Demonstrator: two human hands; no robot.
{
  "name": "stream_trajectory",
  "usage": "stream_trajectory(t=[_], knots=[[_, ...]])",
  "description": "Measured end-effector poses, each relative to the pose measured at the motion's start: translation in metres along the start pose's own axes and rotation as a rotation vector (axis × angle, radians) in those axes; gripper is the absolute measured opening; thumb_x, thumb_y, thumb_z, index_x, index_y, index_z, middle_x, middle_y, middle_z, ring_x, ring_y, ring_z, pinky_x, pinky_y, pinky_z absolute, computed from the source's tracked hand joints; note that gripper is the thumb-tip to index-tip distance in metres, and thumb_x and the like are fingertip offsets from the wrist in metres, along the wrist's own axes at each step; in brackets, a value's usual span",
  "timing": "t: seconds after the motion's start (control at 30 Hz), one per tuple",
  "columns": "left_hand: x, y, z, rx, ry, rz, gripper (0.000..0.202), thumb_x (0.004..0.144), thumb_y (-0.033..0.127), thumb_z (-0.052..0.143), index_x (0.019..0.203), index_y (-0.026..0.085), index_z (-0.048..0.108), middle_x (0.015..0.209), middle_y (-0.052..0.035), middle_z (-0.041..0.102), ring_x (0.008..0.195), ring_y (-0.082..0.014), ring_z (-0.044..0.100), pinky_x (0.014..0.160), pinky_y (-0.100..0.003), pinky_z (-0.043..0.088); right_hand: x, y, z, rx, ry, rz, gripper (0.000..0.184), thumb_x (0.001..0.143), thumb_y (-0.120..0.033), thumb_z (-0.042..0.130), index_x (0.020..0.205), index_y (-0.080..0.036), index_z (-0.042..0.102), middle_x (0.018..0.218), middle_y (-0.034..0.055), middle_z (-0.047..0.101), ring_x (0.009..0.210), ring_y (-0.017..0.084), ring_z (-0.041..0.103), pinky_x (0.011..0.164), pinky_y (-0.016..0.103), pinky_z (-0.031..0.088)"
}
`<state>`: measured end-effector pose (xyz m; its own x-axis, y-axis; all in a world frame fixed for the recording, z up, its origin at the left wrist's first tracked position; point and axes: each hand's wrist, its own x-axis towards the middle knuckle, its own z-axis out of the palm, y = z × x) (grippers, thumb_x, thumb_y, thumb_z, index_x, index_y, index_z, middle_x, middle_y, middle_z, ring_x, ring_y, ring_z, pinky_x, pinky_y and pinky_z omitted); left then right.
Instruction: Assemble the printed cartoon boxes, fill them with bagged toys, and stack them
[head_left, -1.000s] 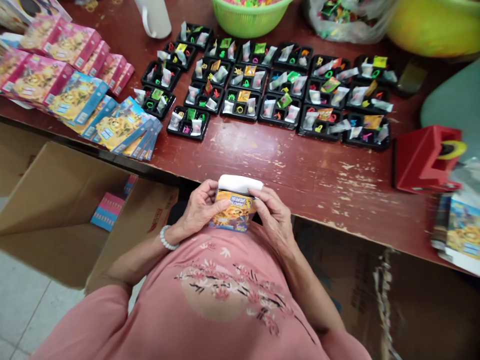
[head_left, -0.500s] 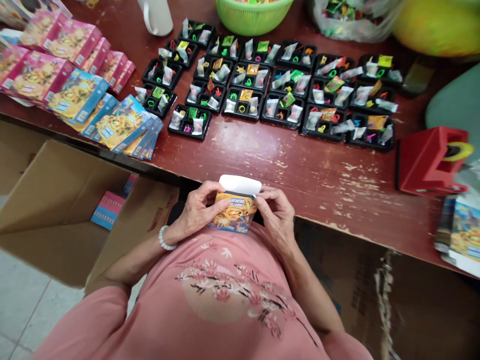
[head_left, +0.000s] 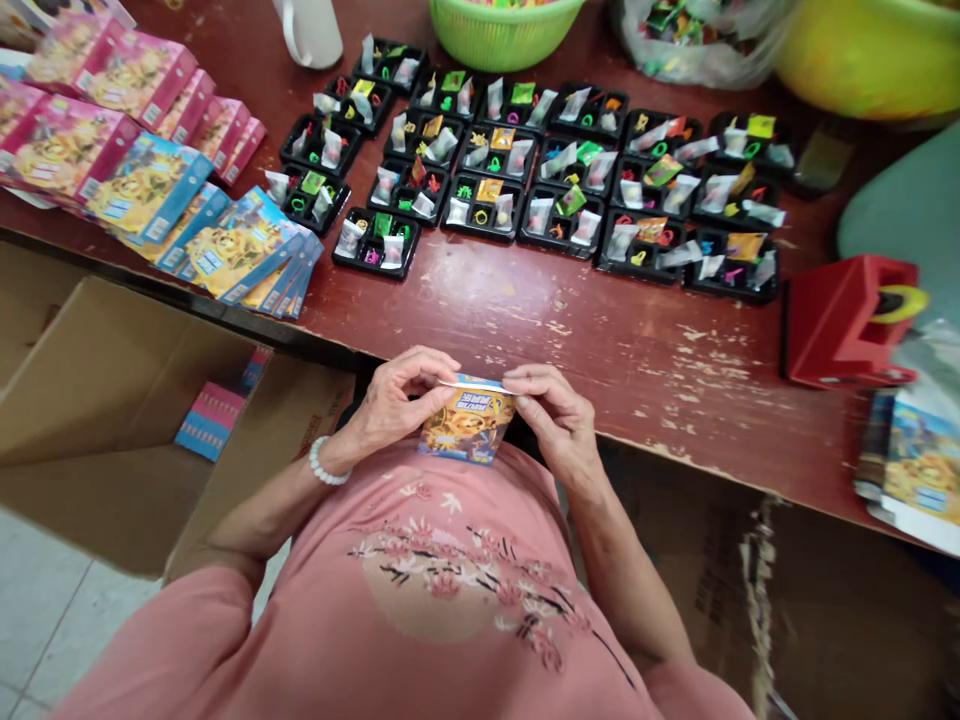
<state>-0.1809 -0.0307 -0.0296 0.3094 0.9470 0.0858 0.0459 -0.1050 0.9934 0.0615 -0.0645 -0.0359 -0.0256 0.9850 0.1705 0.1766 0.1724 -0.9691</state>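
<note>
A small printed cardboard box [head_left: 466, 428], yellow and blue, is held upright against my body at the table's near edge. Its top flap is bent over, with a white edge showing along the opening. My left hand [head_left: 401, 395] pinches the box's upper left corner between thumb and fingers. At the upper right corner, my right hand [head_left: 556, 410] grips the box and flap in the same way. What lies inside the box is hidden. Beyond the hands, several black trays [head_left: 484, 215] filled with small toys and wrapped sweets stand in rows on the red table [head_left: 480, 310].
Pink boxes [head_left: 75, 150] and blue boxes [head_left: 244, 245] are piled at the left. An open carton [head_left: 97, 430] stands below them. A red tape dispenser [head_left: 844, 320] and flat printed cartons [head_left: 922, 460] sit at right. A green basket [head_left: 502, 35] and white mug [head_left: 311, 35] stand behind.
The box's flap, raised with its white inside showing half a second ago, is now folded down over the opening. Both hands have moved their fingers onto the top edge.
</note>
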Motion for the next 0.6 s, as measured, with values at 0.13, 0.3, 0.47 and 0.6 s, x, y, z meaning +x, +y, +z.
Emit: stream_trajectory(t=[0.13, 0.3, 0.47, 0.6], knots=[[0.003, 0.0, -0.006, -0.072, -0.121, -0.091, 0.025, 0.084, 0.035, 0.086, 0.095, 0.018, 0.072, 0.105, -0.0083, 0.077, 0.091, -0.0173, 0.073, 0.077, -0.027, 0.062, 0.001, -0.004, -0.005, -0.022, -0.108, -0.004, 0.02, 0.095, -0.043, 0.076, 0.098, -0.024, 0.08, 0.11, 0.0088, 0.075, 0.099, 0.021, 0.072, 0.084, 0.037, 0.06], [0.011, 0.006, -0.005, -0.018, -0.123, -0.142, 0.024, 0.081, 0.034, 0.087, 0.092, 0.017, 0.073, 0.089, -0.0044, 0.074, 0.073, -0.0128, 0.067, 0.064, -0.022, 0.056, 0.012, -0.008, -0.008, -0.027, -0.139, 0.081, 0.021, 0.086, -0.044, 0.084, 0.089, -0.024, 0.081, 0.088, 0.0042, 0.072, 0.079, 0.018, 0.067, 0.068, 0.031, 0.056], [0.02, 0.013, -0.008, -0.009, -0.147, -0.228, 0.024, 0.08, 0.035, 0.087, 0.094, 0.017, 0.079, 0.08, -0.004, 0.075, 0.065, -0.0124, 0.064, 0.059, -0.023, 0.052, 0.024, -0.009, -0.007, 0.042, -0.136, 0.206, 0.02, 0.079, -0.041, 0.087, 0.086, -0.022, 0.084, 0.079, 0.0024, 0.071, 0.073, 0.016, 0.063, 0.066, 0.029, 0.051], [0.027, 0.022, -0.007, -0.103, -0.158, -0.313, 0.024, 0.074, 0.036, 0.09, 0.082, 0.015, 0.08, 0.074, -0.0046, 0.075, 0.062, -0.0125, 0.064, 0.059, -0.023, 0.051, 0.026, -0.008, -0.005, 0.191, -0.14, 0.282, 0.02, 0.08, -0.04, 0.088, 0.081, -0.021, 0.082, 0.077, 0.0021, 0.073, 0.068, 0.015, 0.063, 0.067, 0.03, 0.052]])
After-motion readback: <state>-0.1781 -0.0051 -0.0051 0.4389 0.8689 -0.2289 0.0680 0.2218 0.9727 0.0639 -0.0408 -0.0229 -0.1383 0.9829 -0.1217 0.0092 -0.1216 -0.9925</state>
